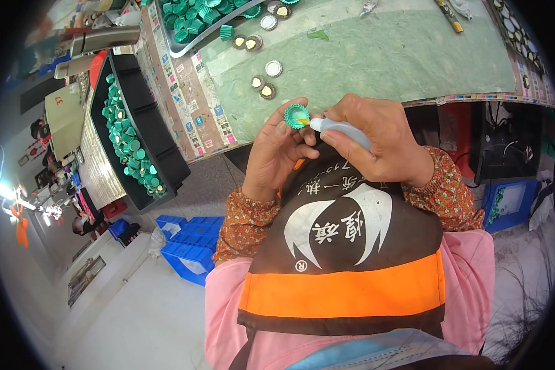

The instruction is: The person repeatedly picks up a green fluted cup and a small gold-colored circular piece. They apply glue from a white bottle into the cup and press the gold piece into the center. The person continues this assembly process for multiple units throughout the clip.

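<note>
Between the thumb and fingers of my left hand is a small green fluted cap, its pale hollow side turned up toward me. My right hand wraps round a translucent white squeeze bottle, tilted to the left. The bottle's thin yellow nozzle reaches to the cap's inside edge; whether it touches is too small to tell. Both hands are just off the near edge of the table, above my dark apron. Beyond them on the green table cover lie a white-faced cap and small brown fluted pieces with cream centres.
A clear tray heaped with green caps stands at the far left of the green-covered table. To the left, a black bin holds many more. Blue crates sit on the floor. A marker-like stick lies far right.
</note>
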Tool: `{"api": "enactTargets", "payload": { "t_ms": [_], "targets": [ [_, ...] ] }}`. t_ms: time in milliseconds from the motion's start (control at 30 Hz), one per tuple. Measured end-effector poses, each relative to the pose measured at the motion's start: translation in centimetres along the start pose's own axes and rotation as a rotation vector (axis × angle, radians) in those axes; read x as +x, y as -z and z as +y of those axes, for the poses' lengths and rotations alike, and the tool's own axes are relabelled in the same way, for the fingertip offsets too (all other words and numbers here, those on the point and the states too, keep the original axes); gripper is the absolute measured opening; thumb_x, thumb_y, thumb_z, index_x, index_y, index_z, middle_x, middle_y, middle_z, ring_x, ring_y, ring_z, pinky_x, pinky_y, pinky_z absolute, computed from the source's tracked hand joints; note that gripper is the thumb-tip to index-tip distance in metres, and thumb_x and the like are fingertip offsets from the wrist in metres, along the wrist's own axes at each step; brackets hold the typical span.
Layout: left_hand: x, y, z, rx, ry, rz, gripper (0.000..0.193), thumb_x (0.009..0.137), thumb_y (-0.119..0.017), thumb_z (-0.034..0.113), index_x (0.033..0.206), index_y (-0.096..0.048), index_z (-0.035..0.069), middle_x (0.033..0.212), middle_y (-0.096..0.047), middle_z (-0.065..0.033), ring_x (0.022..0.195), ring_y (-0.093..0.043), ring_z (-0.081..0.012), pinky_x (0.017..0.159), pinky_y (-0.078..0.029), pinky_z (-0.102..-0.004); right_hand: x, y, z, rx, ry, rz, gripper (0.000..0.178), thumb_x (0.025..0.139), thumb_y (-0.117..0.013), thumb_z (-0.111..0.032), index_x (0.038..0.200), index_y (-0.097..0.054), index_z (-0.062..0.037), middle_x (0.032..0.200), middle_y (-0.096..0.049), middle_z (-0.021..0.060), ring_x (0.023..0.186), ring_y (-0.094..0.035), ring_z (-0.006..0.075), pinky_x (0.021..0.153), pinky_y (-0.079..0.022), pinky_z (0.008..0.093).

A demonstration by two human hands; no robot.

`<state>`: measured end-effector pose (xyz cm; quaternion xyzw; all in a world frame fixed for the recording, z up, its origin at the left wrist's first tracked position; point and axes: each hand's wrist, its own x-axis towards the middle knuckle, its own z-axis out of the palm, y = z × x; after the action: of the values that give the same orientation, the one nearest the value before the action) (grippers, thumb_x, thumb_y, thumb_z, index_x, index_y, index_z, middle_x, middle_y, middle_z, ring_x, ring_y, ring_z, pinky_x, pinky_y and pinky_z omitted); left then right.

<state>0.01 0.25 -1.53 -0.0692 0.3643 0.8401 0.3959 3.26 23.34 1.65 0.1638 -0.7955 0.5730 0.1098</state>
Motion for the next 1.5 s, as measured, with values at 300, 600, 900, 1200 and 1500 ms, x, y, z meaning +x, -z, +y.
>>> {"api": "enactTargets", "payload": {
  "t_ms": [300, 600, 900, 1200, 1500],
  "targets": [
    [-0.5, -0.5, 0.0, 0.009, 0.008, 0.036, 0.045, 0.105, -0.051, 0.032, 0.135, -0.045, -0.001, 0.112, -0.062, -0.0167, 0.094, -0.064, -0.0210, 0.077, -0.065, -0.0368, -0.2, 0.1, 0.5, 0.023, -0.072, 0.039, 0.018, 0.090, -0.070, -0.017, 0.097, -0.058, -0.0061, 0.075, -0.065, 0.0130, 0.067, -0.066, 0.0343, 0.058, -0.050, 0.0399],
    [-1.0, -1.1, 1.1, 0.218, -0.044, 0.137, 0.030, 0.105, -0.052, 0.027, 0.125, -0.048, 0.005, 0.111, -0.064, -0.0153, 0.093, -0.064, -0.0174, 0.079, -0.064, -0.0360, -0.5, 0.0, 0.8, 0.014, -0.085, 0.042, 0.021, 0.088, -0.071, -0.019, 0.098, -0.058, -0.0061, 0.073, -0.063, 0.0134, 0.066, -0.066, 0.0349, 0.057, -0.049, 0.0408],
    [-1.3, -1.6, 0.9, 0.349, -0.072, 0.190, 0.025, 0.105, -0.053, 0.021, 0.125, -0.048, 0.006, 0.112, -0.065, -0.0153, 0.095, -0.064, -0.0159, 0.079, -0.064, -0.0346, -0.5, -0.1, 0.6, -0.053, -0.075, -0.052, 0.021, 0.088, -0.074, -0.012, 0.100, -0.061, -0.0008, 0.080, -0.066, 0.0128, 0.069, -0.067, 0.0306, 0.061, -0.051, 0.0369],
    [-1.5, -1.9, 0.9, 0.446, -0.080, 0.248, 0.028, 0.103, -0.056, 0.016, 0.126, -0.046, 0.004, 0.112, -0.065, -0.0149, 0.095, -0.064, -0.0155, 0.079, -0.063, -0.0342, -0.4, -0.7, 0.6, -0.088, -0.028, -0.026, 0.024, 0.088, -0.072, -0.018, 0.099, -0.056, -0.0043, 0.072, -0.061, 0.0127, 0.065, -0.063, 0.0337, 0.057, -0.047, 0.0418],
    [-1.5, -2.7, 1.1, 0.653, -0.233, 0.265, 0.034, 0.099, -0.059, 0.004, 0.130, -0.045, 0.002, 0.125, -0.061, -0.0178, 0.104, -0.064, -0.0175, 0.086, -0.061, -0.0325, -0.6, -0.6, 0.8, -0.101, -0.019, -0.024, 0.024, 0.089, -0.070, -0.020, 0.100, -0.053, -0.0056, 0.067, -0.059, 0.0132, 0.062, -0.062, 0.0348, 0.055, -0.046, 0.0438]
  ]
}}
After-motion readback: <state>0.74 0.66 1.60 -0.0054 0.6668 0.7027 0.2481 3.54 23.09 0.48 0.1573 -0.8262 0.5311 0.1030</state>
